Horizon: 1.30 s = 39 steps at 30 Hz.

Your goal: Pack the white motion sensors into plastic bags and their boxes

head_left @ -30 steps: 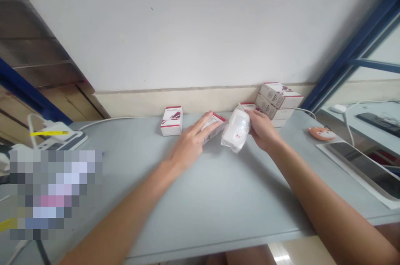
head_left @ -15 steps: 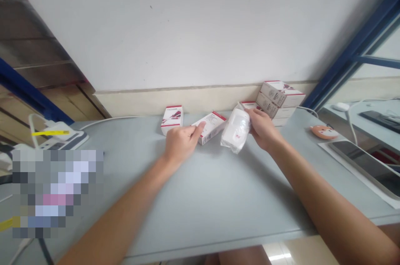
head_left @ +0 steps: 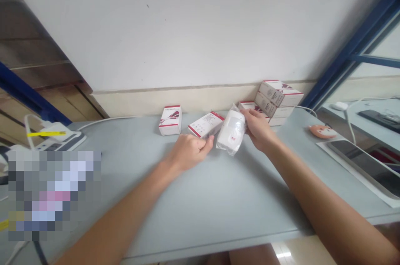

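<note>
My right hand (head_left: 258, 126) grips a white rounded device in clear plastic wrap (head_left: 231, 131), held tilted above the table. My left hand (head_left: 192, 151) is just left of the wrapped device, its fingers curled and its thumb sticking out towards it. Nothing shows in the left hand, though its palm side is hidden. Right behind that hand lies a white and red carton (head_left: 206, 123), printed side up, its near edge partly covered by the hand. Another white and red carton (head_left: 170, 120) rests farther left.
Several matching cartons are stacked (head_left: 278, 98) against the wall at the back right, another carton (head_left: 246, 105) beside them. An orange animal-faced item (head_left: 322, 131) and a dark panel on white backing (head_left: 365, 167) lie right. A power strip (head_left: 61, 136) with cables sits left.
My left hand has come off the middle carton and moved nearer and right, towards the wrapped device. That carton now lies flatter. The right hand keeps its hold, the device shifting slightly left.
</note>
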{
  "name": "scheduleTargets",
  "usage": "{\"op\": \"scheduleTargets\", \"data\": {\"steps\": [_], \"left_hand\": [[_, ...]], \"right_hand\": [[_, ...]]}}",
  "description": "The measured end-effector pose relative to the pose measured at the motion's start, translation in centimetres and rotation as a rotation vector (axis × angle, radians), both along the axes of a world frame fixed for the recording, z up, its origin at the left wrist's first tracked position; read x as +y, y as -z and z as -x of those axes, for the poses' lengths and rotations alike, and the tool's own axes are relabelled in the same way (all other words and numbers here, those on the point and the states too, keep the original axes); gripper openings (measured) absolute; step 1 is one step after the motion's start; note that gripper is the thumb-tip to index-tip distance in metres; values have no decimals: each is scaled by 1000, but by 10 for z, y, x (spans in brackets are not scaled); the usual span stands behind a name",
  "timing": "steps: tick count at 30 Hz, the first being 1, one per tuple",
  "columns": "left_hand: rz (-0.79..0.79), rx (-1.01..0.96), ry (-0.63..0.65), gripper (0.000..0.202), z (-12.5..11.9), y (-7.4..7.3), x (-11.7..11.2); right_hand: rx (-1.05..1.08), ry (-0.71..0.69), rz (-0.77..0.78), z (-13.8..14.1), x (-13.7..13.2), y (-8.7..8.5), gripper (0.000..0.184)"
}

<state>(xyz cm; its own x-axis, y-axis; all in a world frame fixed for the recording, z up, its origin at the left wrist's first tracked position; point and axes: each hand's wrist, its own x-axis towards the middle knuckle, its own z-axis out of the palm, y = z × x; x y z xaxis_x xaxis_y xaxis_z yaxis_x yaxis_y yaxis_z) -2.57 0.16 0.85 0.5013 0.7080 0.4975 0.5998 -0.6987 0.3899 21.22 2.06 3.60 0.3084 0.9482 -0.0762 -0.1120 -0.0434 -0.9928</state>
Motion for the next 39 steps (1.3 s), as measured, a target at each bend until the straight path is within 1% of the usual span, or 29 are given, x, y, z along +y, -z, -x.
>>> {"op": "scheduleTargets", "data": {"steps": [4, 7, 9, 12, 14, 16, 19, 22, 24, 26, 28, 30, 32, 35, 39], "left_hand": [[26, 21, 28, 66, -1, -1, -4], [93, 16, 12, 53, 0, -6, -7], [166, -3, -17, 51, 0, -10, -9], [312, -53, -40, 53, -7, -15, -15], [433, -125, -19, 50, -15, -16, -21], [572, -255, 28, 49, -24, -14, -26], [821, -465, 109, 57, -34, -8, -28], [971, -595, 167, 61, -34, -6, -23], [1039, -672, 222, 57, -31, -7, -19], [1144, -758, 305, 52, -28, -8, -16], [1246, -838, 385, 48, -25, -9, -14], [1317, -892, 442, 48, -24, -9, -13], [1365, -927, 473, 51, -23, -8, -12], [1402, -950, 480, 53, -23, -7, -11], [1434, -921, 496, 58, -22, -4, -11]], "right_hand": [[-43, 9, 13, 1, -1, -2, 20], [-73, 10, -11, 0, 0, 0, 19], [-91, 16, -29, 0, 1, 1, 20], [-100, 24, -43, 4, -1, 4, 21], [-95, 5, -38, 10, -3, 5, 21], [-90, -26, -27, 15, -7, 5, 21], [-128, -51, -31, 22, -10, 2, 22], [-255, -51, -137, 22, -12, -4, 25], [-329, -48, -227, 19, -13, -9, 27], [-382, -40, -305, 15, -15, -14, 27], [-418, -30, -367, 11, -17, -19, 28], [-421, -24, -412, 8, -18, -22, 31], [-389, -23, -449, 6, -19, -24, 35], [-358, -28, -511, 4, -19, -26, 40], [-432, 6, -572, 6, -21, -26, 43]]}}
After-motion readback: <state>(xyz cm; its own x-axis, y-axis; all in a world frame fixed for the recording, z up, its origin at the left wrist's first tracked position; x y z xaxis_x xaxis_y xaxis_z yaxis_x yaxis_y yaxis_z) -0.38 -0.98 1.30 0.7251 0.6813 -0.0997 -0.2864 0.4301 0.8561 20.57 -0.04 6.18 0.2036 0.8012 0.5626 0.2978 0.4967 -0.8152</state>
